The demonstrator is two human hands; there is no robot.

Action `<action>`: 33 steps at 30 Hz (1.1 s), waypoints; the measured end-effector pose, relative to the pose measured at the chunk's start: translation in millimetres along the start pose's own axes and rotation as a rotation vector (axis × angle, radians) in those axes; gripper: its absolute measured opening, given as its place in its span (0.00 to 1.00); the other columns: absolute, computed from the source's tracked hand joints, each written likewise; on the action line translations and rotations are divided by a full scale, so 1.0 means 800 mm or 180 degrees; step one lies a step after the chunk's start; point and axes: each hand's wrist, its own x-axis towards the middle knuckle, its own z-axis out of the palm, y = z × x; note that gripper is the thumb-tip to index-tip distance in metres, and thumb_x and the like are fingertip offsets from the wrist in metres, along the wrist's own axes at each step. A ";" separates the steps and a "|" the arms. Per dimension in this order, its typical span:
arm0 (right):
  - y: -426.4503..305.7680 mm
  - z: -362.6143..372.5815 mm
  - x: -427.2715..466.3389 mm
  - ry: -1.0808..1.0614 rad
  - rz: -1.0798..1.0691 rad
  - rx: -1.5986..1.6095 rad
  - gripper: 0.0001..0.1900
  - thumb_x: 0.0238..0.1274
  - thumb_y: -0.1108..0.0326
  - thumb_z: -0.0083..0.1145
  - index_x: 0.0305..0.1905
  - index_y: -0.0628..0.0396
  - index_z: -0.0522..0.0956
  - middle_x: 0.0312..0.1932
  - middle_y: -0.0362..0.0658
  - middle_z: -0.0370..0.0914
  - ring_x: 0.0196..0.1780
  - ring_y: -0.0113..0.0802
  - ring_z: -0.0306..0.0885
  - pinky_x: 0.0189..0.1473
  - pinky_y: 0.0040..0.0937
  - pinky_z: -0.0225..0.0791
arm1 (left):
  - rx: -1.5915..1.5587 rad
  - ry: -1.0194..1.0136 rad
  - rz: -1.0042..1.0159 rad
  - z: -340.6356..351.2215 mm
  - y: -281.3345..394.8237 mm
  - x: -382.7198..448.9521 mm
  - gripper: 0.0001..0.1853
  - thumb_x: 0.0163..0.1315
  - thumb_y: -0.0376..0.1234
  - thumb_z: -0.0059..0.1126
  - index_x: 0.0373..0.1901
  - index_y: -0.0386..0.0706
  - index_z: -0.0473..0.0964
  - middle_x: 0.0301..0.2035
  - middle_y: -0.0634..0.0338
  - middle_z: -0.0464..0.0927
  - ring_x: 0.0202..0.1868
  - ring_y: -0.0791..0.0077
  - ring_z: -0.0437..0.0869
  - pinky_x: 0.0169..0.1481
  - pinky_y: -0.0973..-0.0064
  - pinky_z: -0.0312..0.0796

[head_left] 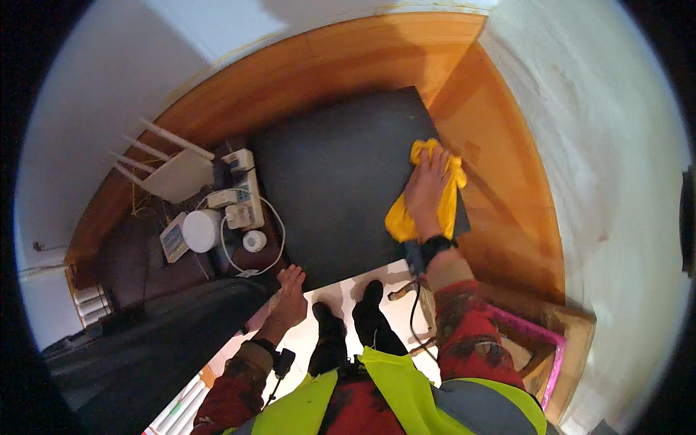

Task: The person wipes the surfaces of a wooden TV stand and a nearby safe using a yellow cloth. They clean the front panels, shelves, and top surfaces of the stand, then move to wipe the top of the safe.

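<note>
A yellow cloth [399,220] lies bunched under my right hand [427,187], whose palm presses it at the right edge of a dark, flat tabletop [337,174]. Part of the cloth reaches past that edge toward the wooden side panel. My left hand [291,299] rests with its fingertips on the near left corner of the same dark surface and holds nothing. Its fingers look slightly spread. To the left of the tabletop stands a white power strip [250,187] with several plugs and adapters in it.
A white router [182,174] with several antennas leans at the left, near a white cylindrical device [202,231] and a looped white cable [283,234]. Wooden panels [495,179] line the back and right. A pink-edged item [557,353] stands low at the right.
</note>
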 end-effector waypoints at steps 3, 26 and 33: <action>-0.020 0.046 0.091 0.0131 0.0043 0.0207 0.26 0.64 0.73 0.48 0.68 0.60 0.64 0.73 0.61 0.54 0.78 0.61 0.43 0.75 0.57 0.41 | 0.0096 -0.0260 -0.0176 0.004 -0.003 -0.005 0.33 0.51 0.26 0.51 0.63 0.26 0.61 0.66 0.39 0.57 0.72 0.42 0.52 0.76 0.45 0.40; -0.193 0.016 -0.160 -0.1605 -0.2207 0.2147 0.24 0.64 0.76 0.46 0.66 0.57 0.70 0.70 0.47 0.65 0.72 0.45 0.61 0.77 0.41 0.47 | 0.0670 -0.0129 -0.0611 -0.003 0.013 0.000 0.31 0.55 0.28 0.51 0.64 0.37 0.62 0.67 0.45 0.59 0.71 0.42 0.57 0.70 0.50 0.58; -0.169 -0.030 -0.296 -0.1480 -0.2197 0.1556 0.22 0.65 0.72 0.49 0.64 0.54 0.71 0.71 0.46 0.64 0.75 0.42 0.58 0.74 0.43 0.53 | 0.0796 0.0589 0.0373 0.010 0.008 0.007 0.20 0.50 0.24 0.56 0.48 0.38 0.71 0.51 0.47 0.71 0.58 0.44 0.68 0.62 0.51 0.63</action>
